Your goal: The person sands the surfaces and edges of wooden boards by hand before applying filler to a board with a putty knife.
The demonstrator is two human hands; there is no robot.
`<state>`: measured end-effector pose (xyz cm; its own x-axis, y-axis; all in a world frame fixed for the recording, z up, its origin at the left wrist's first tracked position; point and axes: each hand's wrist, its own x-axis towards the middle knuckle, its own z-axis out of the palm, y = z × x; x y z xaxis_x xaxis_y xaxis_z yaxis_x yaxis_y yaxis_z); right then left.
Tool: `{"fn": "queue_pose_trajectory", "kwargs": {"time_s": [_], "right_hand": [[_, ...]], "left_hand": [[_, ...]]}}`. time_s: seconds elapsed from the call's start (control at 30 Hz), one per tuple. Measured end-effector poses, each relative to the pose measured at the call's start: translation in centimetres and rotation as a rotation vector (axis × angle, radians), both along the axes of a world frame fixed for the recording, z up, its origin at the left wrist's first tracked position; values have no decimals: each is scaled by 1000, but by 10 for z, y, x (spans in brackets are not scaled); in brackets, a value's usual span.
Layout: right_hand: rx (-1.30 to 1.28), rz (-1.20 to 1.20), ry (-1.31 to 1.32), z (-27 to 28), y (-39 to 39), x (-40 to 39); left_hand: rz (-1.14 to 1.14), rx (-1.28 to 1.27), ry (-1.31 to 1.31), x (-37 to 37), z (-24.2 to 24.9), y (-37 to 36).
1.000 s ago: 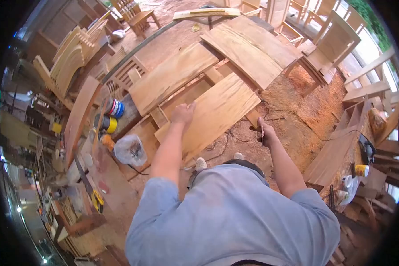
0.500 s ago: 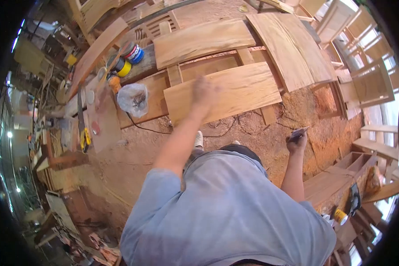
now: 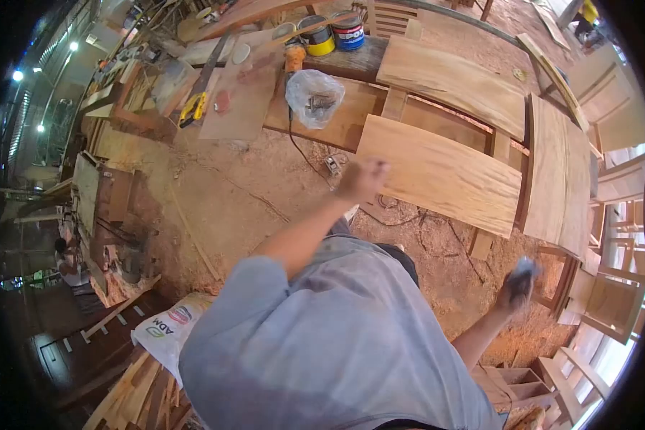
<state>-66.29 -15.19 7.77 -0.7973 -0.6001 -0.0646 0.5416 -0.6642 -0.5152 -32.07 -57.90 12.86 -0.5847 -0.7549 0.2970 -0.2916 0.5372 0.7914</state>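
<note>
My left hand (image 3: 365, 179) is over the near left corner of a pale wooden panel (image 3: 444, 175), its fingers curled and slightly blurred, with nothing showing in them. Out to the right, my right hand (image 3: 512, 292) is closed around a dark object with a pale bluish top (image 3: 523, 272), smeared by motion; I cannot tell its kind. A second wooden panel (image 3: 455, 82) lies behind the first, and a wider one (image 3: 557, 172) stands to its right. Wooden crosspieces (image 3: 394, 104) run beneath the panels.
A plastic bag with metal pieces (image 3: 315, 99) sits beside an orange-headed tool (image 3: 294, 57). Cans (image 3: 348, 32) stand behind, and a yellow-handled saw (image 3: 193, 109) lies left. A cord (image 3: 304, 154) trails onto the dusty floor. A white sack (image 3: 166, 330) rests on scrap wood behind left.
The view has turned left, so the panels appear farther right. My left hand has moved from over the panel's middle to its near left corner. The dark object stays in my right hand.
</note>
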Motion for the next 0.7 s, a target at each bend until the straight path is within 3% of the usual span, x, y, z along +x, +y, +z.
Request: {"fn": "queue_pose_trajectory", "kwargs": {"time_s": [0.07, 0.1, 0.13, 0.2, 0.23, 0.37, 0.43, 0.53, 0.57, 0.6, 0.63, 0.7], "right_hand": [[-83, 131, 6, 35, -53, 30], [-69, 117, 19, 21, -69, 34], [-5, 97, -47, 32, -95, 48], [-320, 346, -39, 59, -158, 87], [110, 106, -175, 73, -170, 115], [236, 77, -164, 75, -223, 178], [273, -1, -215, 81, -240, 205], [375, -227, -208, 79, -251, 223], [483, -425, -38, 80, -248, 228], [595, -615, 131, 82, -245, 233], [614, -645, 128, 87, -242, 239], [952, -777, 393, 98, -238, 251]], "left_hand": [[220, 96, 41, 46, -10, -17], [294, 369, 63, 64, 8, -16], [426, 411, -44, 79, -6, -24], [499, 372, -39, 96, -16, -33], [420, 434, -39, 108, -35, -44], [-15, 613, -68, 102, -68, -73], [-116, 749, -152, 86, -44, -81], [-322, 647, -202, 70, -44, -95], [-359, 661, -202, 63, -44, -99], [-283, 392, -161, 56, -44, -103], [-203, 122, -113, 47, -40, -107], [-201, 81, -35, 17, -3, -121]]}}
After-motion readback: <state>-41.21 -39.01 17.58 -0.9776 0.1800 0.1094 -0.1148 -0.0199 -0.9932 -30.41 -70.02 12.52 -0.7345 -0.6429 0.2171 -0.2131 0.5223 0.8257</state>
